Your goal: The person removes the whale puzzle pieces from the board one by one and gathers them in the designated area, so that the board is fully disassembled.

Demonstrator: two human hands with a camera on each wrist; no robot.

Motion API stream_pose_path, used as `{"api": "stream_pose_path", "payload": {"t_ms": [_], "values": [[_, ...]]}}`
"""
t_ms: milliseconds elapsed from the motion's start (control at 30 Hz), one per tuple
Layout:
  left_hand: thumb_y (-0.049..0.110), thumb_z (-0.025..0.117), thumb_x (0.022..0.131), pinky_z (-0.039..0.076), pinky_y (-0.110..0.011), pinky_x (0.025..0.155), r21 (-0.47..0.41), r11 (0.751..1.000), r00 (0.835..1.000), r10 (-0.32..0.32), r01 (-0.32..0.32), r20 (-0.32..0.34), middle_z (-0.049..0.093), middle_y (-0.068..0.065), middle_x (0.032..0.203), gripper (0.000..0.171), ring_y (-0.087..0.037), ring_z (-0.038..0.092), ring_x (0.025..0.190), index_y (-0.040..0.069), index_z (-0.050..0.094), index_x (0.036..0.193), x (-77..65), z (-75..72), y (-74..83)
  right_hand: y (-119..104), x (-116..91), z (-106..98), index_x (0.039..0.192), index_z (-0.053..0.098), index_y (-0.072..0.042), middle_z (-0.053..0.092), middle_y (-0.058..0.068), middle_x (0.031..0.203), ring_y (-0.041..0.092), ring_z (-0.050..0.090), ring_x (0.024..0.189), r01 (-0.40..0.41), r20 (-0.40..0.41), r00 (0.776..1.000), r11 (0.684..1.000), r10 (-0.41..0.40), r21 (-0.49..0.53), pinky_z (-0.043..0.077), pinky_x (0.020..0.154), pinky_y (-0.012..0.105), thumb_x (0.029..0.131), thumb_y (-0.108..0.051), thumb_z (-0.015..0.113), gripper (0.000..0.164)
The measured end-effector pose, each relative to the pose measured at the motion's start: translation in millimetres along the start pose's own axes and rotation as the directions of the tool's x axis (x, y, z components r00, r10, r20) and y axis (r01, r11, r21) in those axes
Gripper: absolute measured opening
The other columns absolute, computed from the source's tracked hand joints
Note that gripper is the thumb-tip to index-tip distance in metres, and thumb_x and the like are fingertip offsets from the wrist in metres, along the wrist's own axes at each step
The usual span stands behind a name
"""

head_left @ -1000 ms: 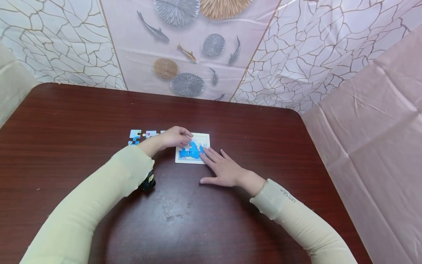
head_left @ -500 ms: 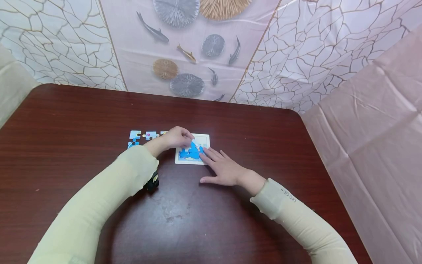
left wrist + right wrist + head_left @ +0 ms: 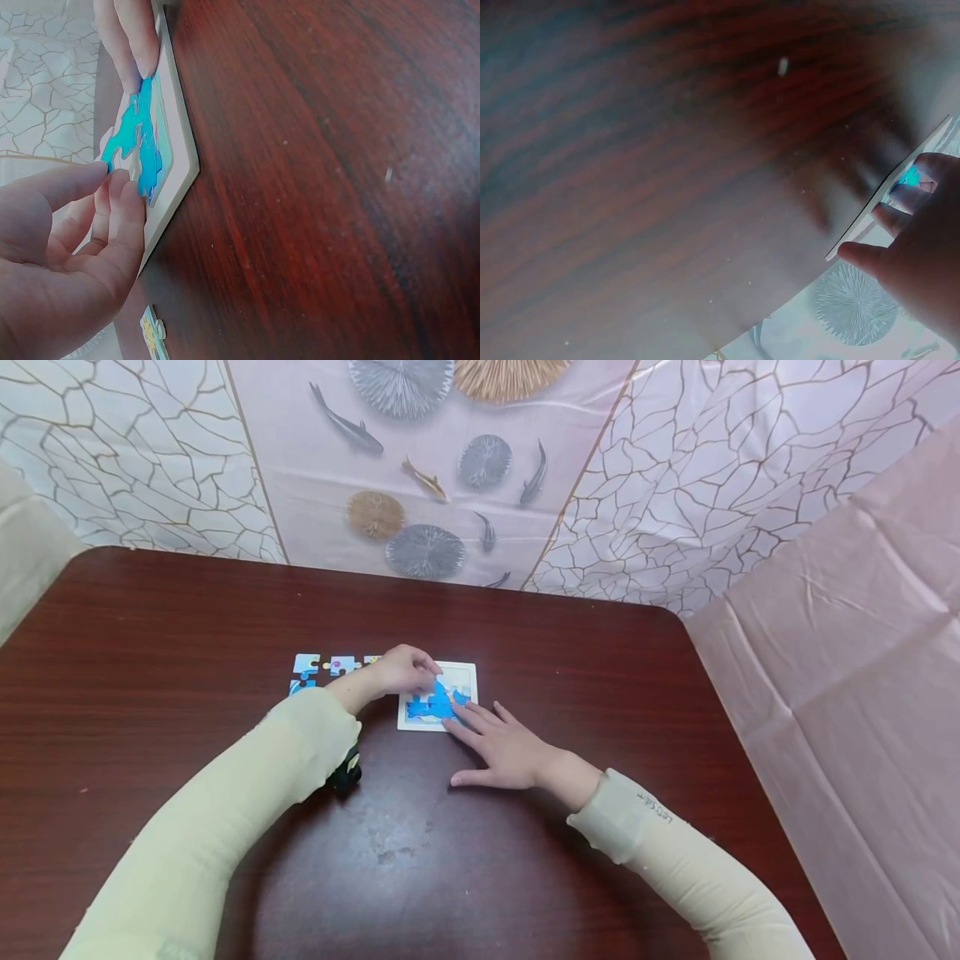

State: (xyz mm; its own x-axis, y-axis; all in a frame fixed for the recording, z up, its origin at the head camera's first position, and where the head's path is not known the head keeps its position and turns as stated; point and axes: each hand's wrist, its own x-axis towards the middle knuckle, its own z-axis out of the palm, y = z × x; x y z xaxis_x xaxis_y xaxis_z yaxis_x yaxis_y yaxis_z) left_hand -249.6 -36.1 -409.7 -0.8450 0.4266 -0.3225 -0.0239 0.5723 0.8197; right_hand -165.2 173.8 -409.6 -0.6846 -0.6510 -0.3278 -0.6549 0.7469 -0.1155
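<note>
A white-framed jigsaw tray [image 3: 402, 725] with a blue picture lies flat on the table. My left hand [image 3: 403, 670] reaches over its left side. In the left wrist view, that hand's thumb and fingers pinch the edge of a blue puzzle piece [image 3: 120, 141], which sits slightly tilted at the picture; its far side is partly hidden. My right hand [image 3: 508, 753] lies spread at the tray's lower right, its fingertips resting on the blue picture and its thumb out on the table. The right wrist view shows its fingers [image 3: 891, 219] along the tray's edge.
Several loose puzzle pieces [image 3: 306, 663] lie left of the tray, some hidden under the left forearm. The brown table [image 3: 585, 677] runs back to a patterned cloth [image 3: 450, 468]. A small black device [image 3: 347, 777] shows under the left sleeve.
My left hand has shifted slightly right over the tray. The right fingertips have slid a little left and down, uncovering more blue at the picture's right side.
</note>
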Motion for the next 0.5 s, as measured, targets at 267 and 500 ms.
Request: {"api": "stream_pose_path", "payload": {"t_ms": [267, 500], "values": [[0.012, 0.060, 0.086, 0.051, -0.025, 0.075, -0.002, 1.000, 1.000, -0.006, 0.006, -0.016, 0.067, -0.015, 0.103, 0.030, -0.018, 0.059, 0.083, 0.001, 0.064, 0.113, -0.8, -1.0, 1.1, -1.2, -0.9, 1.2, 0.150, 0.020, -0.022, 0.013, 0.005, 0.158, 0.023, 0.011, 0.146, -0.001, 0.000, 1.000, 1.000, 0.001, -0.009, 0.013, 0.115, 0.058, 0.085, -0.068, 0.044, 0.084], [0.014, 0.060, 0.088, 0.053, -0.030, 0.083, -0.026, 1.000, 1.000, -0.003, 0.002, -0.015, 0.066, -0.016, 0.109, 0.030, -0.022, 0.060, 0.092, 0.002, 0.063, 0.115, -3.9, -6.0, 2.7, -0.4, 0.1, 2.2, 0.150, 0.019, -0.022, 0.012, 0.003, 0.158, 0.023, 0.011, 0.146, -0.006, 0.009, 1.000, 1.000, 0.006, -0.010, 0.013, 0.115, 0.058, 0.084, -0.069, 0.043, 0.084]]}}
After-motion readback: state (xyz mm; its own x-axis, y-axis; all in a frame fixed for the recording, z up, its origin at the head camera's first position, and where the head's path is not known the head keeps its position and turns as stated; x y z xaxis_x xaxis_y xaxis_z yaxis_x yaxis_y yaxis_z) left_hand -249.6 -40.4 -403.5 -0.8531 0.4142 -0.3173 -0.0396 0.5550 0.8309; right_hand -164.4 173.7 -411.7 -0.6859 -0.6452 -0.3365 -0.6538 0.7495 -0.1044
